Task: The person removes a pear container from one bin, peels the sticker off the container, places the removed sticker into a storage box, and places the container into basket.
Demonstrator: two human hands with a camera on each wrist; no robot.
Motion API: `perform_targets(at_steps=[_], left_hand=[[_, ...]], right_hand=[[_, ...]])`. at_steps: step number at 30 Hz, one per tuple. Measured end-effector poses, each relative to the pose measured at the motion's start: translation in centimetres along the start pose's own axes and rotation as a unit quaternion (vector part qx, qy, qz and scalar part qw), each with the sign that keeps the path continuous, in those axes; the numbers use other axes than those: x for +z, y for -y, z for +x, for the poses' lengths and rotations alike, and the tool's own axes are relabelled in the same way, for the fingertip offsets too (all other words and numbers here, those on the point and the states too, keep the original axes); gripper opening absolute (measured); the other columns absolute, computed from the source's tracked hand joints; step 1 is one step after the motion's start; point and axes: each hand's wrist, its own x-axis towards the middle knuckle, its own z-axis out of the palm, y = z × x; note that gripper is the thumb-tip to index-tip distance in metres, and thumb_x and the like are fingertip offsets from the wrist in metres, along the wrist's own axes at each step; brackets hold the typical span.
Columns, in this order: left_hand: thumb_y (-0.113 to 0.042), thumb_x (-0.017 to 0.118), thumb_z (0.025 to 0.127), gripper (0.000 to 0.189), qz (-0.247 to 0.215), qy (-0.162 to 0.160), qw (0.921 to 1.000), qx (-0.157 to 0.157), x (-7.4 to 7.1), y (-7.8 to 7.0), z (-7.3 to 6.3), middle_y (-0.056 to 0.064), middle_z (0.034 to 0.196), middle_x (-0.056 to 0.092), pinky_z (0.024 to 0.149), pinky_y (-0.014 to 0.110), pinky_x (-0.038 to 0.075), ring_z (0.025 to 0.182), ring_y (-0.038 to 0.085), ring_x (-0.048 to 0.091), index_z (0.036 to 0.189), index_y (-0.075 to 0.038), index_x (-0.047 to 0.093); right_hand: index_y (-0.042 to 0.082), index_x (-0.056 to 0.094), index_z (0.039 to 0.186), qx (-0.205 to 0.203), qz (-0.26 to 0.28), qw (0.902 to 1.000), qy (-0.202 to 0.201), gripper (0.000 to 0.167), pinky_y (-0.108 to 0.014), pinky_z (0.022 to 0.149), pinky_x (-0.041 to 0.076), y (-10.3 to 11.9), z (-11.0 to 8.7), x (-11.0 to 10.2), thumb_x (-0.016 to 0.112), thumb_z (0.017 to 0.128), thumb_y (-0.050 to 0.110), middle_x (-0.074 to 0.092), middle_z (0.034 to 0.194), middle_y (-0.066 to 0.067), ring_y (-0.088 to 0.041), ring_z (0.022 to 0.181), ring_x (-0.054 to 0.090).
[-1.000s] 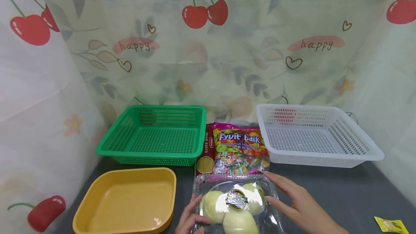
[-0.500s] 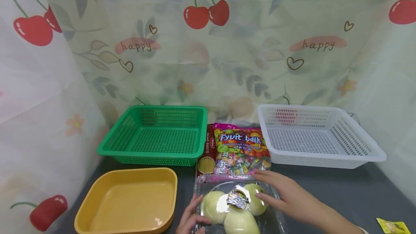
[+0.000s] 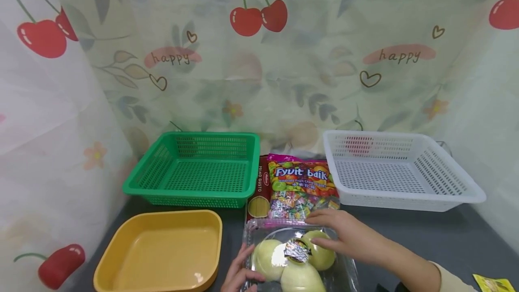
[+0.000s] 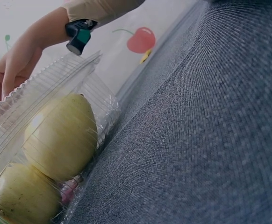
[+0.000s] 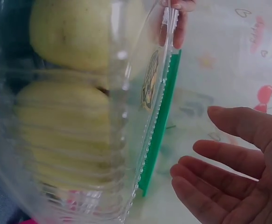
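A clear plastic clamshell box (image 3: 344, 278) with a ridged rim lies at the front middle. Inside are three pale green fruits (image 3: 302, 278), and the lid carries a round label (image 3: 297, 250). My left hand (image 3: 239, 274) grips the box's left rim, its fingers partly over the lid; part of it is cut off by the frame. My right hand (image 3: 340, 233) hovers over the lid's upper right corner with fingers loosely bent. In the right wrist view those fingers (image 5: 215, 186) are spread and apart from the lid. The left hand is not seen in the left wrist view.
Behind the box lie a candy bag (image 3: 302, 184) and a dark red packet (image 3: 259, 193). A green basket (image 3: 190, 197) stands back left, a white basket (image 3: 405, 199) back right. A yellow tray (image 3: 158, 256) sits left; a small yellow wrapper (image 3: 492, 283) lies right.
My right hand has moved left from the box's right side to over its upper right corner. The left hand and the box have stayed almost still.
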Motion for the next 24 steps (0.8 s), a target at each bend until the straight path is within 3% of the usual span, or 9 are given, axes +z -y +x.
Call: perform_targets(at_steps=[7,9,15,21,24], left_hand=[[-0.001,0.062,0.079,0.034,0.02,-0.014,0.9994,0.024,0.2,0.2,0.0,-0.001,0.131,0.055,0.101,0.017,0.031,0.13,-0.012,0.026,0.08,-0.034,0.064],[0.0,0.061,0.079,0.034,0.023,-0.017,0.9992,0.027,0.2,0.3,0.0,0.001,0.13,0.056,0.101,0.018,0.031,0.13,-0.012,0.026,0.08,-0.034,0.064],[-0.002,0.061,0.079,0.033,0.016,-0.013,0.9998,-0.003,0.1,-0.1,0.1,-0.005,0.131,0.054,0.102,0.021,0.032,0.128,-0.014,0.025,0.079,-0.035,0.064],[0.001,0.061,0.079,0.035,0.004,-0.011,0.9996,0.026,0.2,0.3,0.0,0.001,0.131,0.055,0.101,0.014,0.027,0.13,-0.012,0.025,0.081,-0.033,0.064],[0.001,0.061,0.08,0.035,-0.007,-0.008,0.9996,0.028,0.2,0.4,-0.1,-0.001,0.132,0.054,0.101,0.011,0.024,0.13,-0.012,0.025,0.082,-0.034,0.064]], right_hand=[[0.006,0.068,0.108,-0.006,0.065,0.9974,0.031,0.027,-0.027,0.075,0.053,0.0,1.5,-0.5,0.066,0.086,0.023,0.068,0.099,-0.003,-0.015,0.09,0.064],[0.005,0.068,0.107,-0.002,0.091,0.9948,0.046,0.026,-0.024,0.074,0.053,0.0,1.9,-0.7,0.067,0.085,0.02,0.068,0.098,-0.004,-0.015,0.089,0.065],[0.006,0.068,0.105,0.025,0.149,0.9843,0.09,0.027,-0.016,0.074,0.052,-0.1,3.2,-0.9,0.069,0.083,0.022,0.069,0.1,-0.006,-0.01,0.088,0.065],[0.005,0.069,0.103,0.038,0.191,0.9728,0.126,0.026,-0.017,0.074,0.052,-0.4,4.2,-0.8,0.071,0.081,0.018,0.07,0.099,-0.009,-0.016,0.088,0.066],[0.004,0.069,0.101,0.037,0.19,0.9711,0.14,0.024,-0.016,0.074,0.052,-0.5,4.7,-0.6,0.072,0.08,0.016,0.07,0.096,-0.008,-0.012,0.085,0.065]])
